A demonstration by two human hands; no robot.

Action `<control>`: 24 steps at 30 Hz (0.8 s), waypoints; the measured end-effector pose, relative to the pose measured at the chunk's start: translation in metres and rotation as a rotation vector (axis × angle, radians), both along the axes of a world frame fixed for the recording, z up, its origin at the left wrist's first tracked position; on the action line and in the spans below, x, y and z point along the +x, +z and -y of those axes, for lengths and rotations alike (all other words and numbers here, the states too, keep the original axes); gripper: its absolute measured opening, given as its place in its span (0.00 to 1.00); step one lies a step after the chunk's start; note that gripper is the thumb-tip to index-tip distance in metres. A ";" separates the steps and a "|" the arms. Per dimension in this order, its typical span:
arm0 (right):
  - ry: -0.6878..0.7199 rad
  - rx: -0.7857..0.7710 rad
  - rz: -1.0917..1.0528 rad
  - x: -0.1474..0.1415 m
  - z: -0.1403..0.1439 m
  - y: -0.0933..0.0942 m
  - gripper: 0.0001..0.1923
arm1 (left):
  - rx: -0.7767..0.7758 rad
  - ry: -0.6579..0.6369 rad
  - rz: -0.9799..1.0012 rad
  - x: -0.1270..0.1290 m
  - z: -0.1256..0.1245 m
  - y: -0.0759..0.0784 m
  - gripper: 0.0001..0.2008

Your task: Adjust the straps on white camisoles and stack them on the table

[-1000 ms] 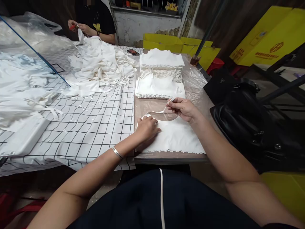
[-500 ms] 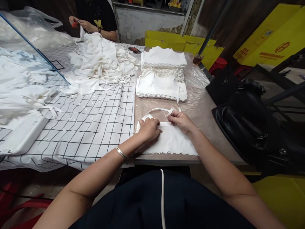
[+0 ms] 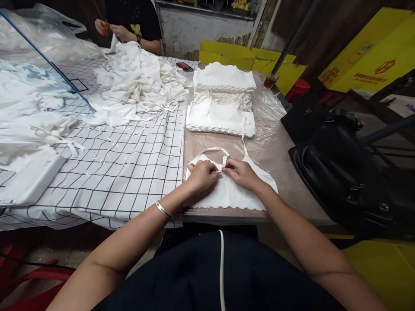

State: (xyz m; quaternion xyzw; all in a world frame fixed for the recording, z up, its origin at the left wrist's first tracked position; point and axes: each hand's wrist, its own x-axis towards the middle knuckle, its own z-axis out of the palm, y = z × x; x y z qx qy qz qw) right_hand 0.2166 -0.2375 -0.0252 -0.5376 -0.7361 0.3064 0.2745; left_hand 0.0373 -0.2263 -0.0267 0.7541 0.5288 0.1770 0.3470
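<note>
A white garment (image 3: 231,194) with a scalloped hem lies flat at the table's near edge. My left hand (image 3: 201,172) rests on its upper left part, fingers pinching the thin white strap (image 3: 214,150) that loops above it. My right hand (image 3: 240,170) pinches the same strap where it meets the fabric, the two hands almost touching. A second strap runs up from the garment toward the folded stack (image 3: 220,119) behind it.
A taller folded stack (image 3: 224,78) stands further back on clear plastic sheeting. A heap of loose white garments (image 3: 139,84) covers the checked cloth (image 3: 129,164) at left, where another person's hands (image 3: 113,30) work. A black bag (image 3: 350,172) sits right; yellow boxes (image 3: 246,58) behind.
My right hand came down from holding the strap raised and now meets my left hand on the garment. The strap loop has been laid flat above the garment.
</note>
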 end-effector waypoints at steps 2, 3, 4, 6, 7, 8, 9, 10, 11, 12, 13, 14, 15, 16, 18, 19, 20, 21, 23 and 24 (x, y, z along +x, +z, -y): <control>0.008 0.008 0.008 0.000 0.001 0.000 0.06 | 0.002 0.003 0.001 0.000 0.000 0.001 0.09; 0.009 0.013 0.010 0.000 0.001 0.001 0.07 | 0.003 0.003 0.002 0.000 0.000 0.001 0.09; 0.008 0.016 0.010 0.000 0.001 0.001 0.07 | 0.003 0.004 0.002 -0.001 0.000 0.001 0.08; 0.005 0.012 0.013 0.000 0.002 0.001 0.07 | 0.000 0.005 0.003 -0.001 0.001 0.002 0.09; 0.005 0.005 0.014 0.000 0.003 0.001 0.07 | -0.002 0.004 0.002 -0.002 0.002 0.002 0.09; 0.005 -0.001 0.013 -0.001 0.003 0.001 0.07 | -0.003 0.002 0.001 -0.002 0.002 0.002 0.08; 0.004 -0.004 0.010 -0.001 0.003 0.001 0.07 | -0.003 -0.001 -0.001 -0.002 0.002 0.002 0.08; 0.002 -0.005 0.006 -0.002 0.004 0.001 0.07 | -0.002 -0.004 -0.004 -0.002 0.002 0.001 0.09; 0.001 -0.002 -0.002 -0.003 0.004 0.000 0.07 | 0.002 -0.008 -0.006 -0.001 0.002 0.001 0.09; -0.002 0.000 -0.013 -0.005 0.004 -0.001 0.07 | 0.008 -0.013 -0.009 0.000 0.001 0.000 0.09; -0.009 0.002 -0.026 -0.008 0.005 -0.002 0.07 | 0.012 -0.017 -0.015 0.000 0.000 0.000 0.10; -0.021 0.003 -0.041 -0.010 0.005 -0.003 0.07 | 0.014 -0.022 -0.026 0.001 -0.001 -0.001 0.11; -0.041 0.001 -0.062 -0.013 0.006 -0.004 0.07 | 0.017 -0.028 -0.043 0.002 -0.001 -0.001 0.12; -0.068 -0.009 -0.097 -0.016 0.006 -0.005 0.07 | 0.035 -0.028 -0.069 0.003 0.001 -0.002 0.11; -0.133 -0.078 -0.237 -0.022 0.004 -0.006 0.07 | 0.154 -0.001 -0.143 0.001 0.009 -0.003 0.08; -0.165 -0.147 -0.346 -0.024 0.002 -0.005 0.06 | 0.253 0.007 -0.181 -0.001 0.016 -0.004 0.10; -0.193 -0.238 -0.470 -0.026 -0.002 -0.003 0.06 | 0.362 -0.005 -0.214 -0.003 0.025 -0.007 0.15; -0.216 -0.339 -0.597 -0.028 -0.007 0.001 0.06 | 0.464 -0.047 -0.240 -0.007 0.036 -0.010 0.21; -0.247 -0.529 -0.796 -0.031 -0.023 0.011 0.08 | 0.578 -0.215 -0.281 -0.017 0.059 -0.019 0.29; -0.256 -0.603 -0.851 -0.032 -0.034 0.017 0.08 | 0.591 -0.307 -0.303 -0.023 0.069 -0.024 0.31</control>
